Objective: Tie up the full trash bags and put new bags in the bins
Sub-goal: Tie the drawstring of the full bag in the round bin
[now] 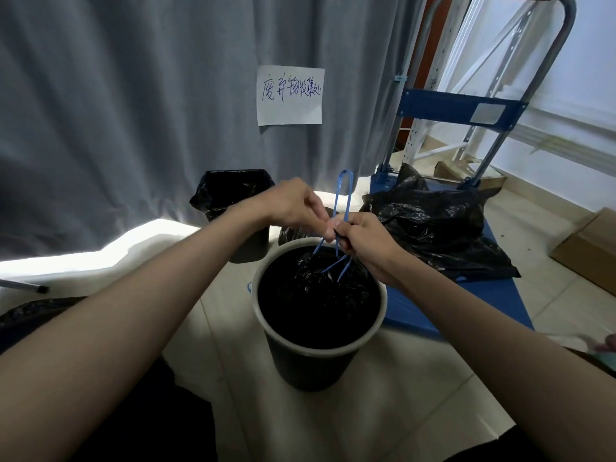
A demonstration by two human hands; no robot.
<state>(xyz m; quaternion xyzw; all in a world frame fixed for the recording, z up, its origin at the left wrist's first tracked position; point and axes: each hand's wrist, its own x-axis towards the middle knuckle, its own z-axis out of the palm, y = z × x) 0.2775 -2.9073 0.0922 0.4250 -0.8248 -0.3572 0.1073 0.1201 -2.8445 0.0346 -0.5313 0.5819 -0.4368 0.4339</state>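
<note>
Drawstring (pixel 343 208) pinched btwn left hand (pixel 293 203), right hand (pixel 361 238)

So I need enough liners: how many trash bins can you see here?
2. One round bin stands in front, under the hands, its black bag being tied by blue drawstrings. A bag-lined second bin stands behind, by the curtain. Others may be out of view.

I'm in a storeroom's waste corner: a handwritten paper sign (pixel 290 94) pinned on a grey curtain (pixel 133 95), a blue platform trolley (pixel 466 121), metal shelving (pixel 443 71), and cardboard boxes (pixel 590 248) on tiled floor.
</note>
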